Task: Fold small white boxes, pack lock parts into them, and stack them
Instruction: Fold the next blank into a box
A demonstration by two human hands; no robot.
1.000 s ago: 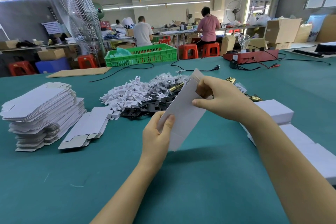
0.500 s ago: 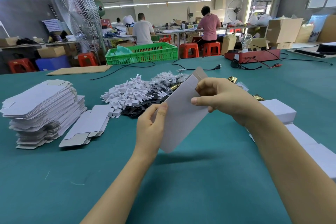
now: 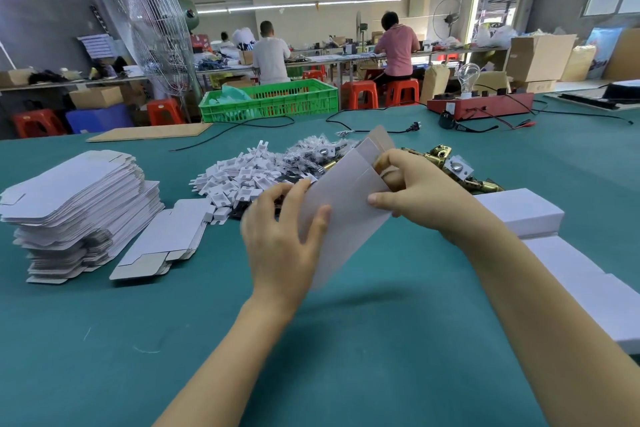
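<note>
I hold a flat white box blank tilted above the green table. My left hand grips its lower left side, thumb on the front. My right hand pinches its upper right edge, fingers curled behind the card. Behind the blank lies a heap of white plastic lock parts, and brass lock parts lie to its right. A tall stack of flat blanks stands at the left with a few loose blanks beside it. Closed white boxes sit at the right.
A green crate, a cardboard sheet, black cables and a red tester with a bulb lie at the table's far side. A wire fan guard stands at the back left. Two people sit at benches beyond.
My left hand has slid up the blank's left side and turned more over it. My right hand has shifted slightly right, and the blank now hangs a little lower and flatter toward me.
</note>
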